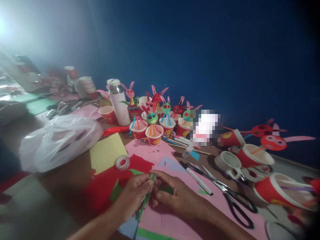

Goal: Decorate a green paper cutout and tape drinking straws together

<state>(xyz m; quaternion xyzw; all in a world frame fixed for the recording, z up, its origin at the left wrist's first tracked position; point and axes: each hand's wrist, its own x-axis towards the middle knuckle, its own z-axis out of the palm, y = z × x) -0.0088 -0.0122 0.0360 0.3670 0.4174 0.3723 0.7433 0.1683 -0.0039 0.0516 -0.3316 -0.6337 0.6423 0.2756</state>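
Note:
Between my two hands is a narrow green paper strip, slanting down toward me. My left hand pinches it near its upper end with thumb and fingers. My right hand meets it from the other side, its fingertips closed at the strip's top. Beneath my hands lie a pink paper sheet and red paper with green scraps. A roll of tape rests just beyond my left hand. To the right are a white marker and black-handled scissors, lying open.
Red paper cups with paper animal heads stand at the back. Nearby are a white flask, a plastic bag and yellow paper. On the right are a white mug and several tipped cups. A blue wall rises behind.

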